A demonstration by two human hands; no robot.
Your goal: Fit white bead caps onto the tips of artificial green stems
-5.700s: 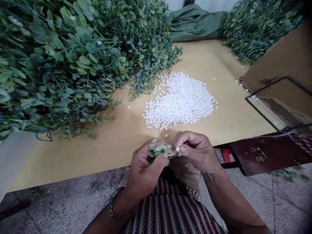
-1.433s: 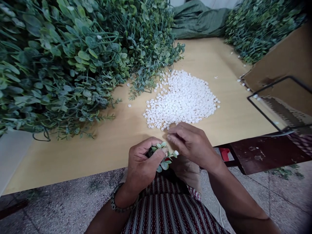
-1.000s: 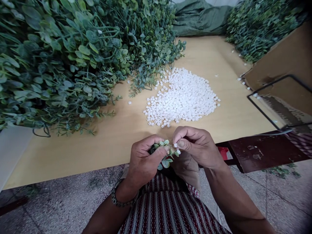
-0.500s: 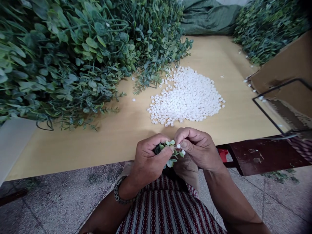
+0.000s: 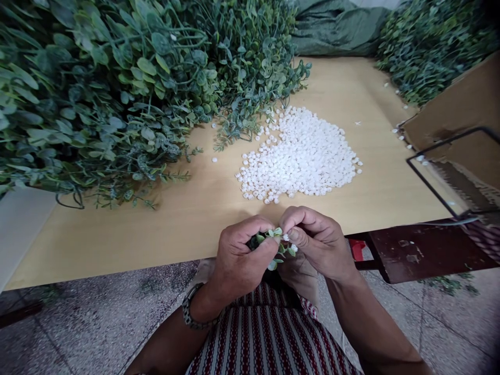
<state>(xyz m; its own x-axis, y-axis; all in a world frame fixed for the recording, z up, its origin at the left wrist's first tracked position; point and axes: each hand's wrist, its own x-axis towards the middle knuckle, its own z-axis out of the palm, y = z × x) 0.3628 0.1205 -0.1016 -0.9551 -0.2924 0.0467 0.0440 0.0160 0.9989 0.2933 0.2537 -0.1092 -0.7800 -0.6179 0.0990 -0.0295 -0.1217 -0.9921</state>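
My left hand [image 5: 242, 254] is closed around a sprig of artificial greenery [image 5: 279, 252], its small leaves poking out past the thumb. Close against it, my right hand [image 5: 317, 240] pinches a small white bead-like flower piece [image 5: 286, 237] between thumb and forefinger, at a stem tip beside the left thumb. A second white piece [image 5: 294, 248] sits on the sprig just below. Both hands are over the table's front edge. Beyond them lies a heap of small white pieces [image 5: 302, 153]. The sprig's lower part is hidden in the left palm.
A large mass of artificial foliage [image 5: 117, 94] covers the table's left and back. More foliage [image 5: 422, 52] stands at the back right, near a cardboard box [image 5: 461, 99] and a black wire frame [image 5: 433, 185]. A dark green cloth sack [image 5: 339, 31] lies behind. A dark red bench [image 5: 425, 252] is below right.
Both hands stay close together with the sprig between them. The right fingertips and the white piece have shifted very slightly; the rest of the scene looks the same.
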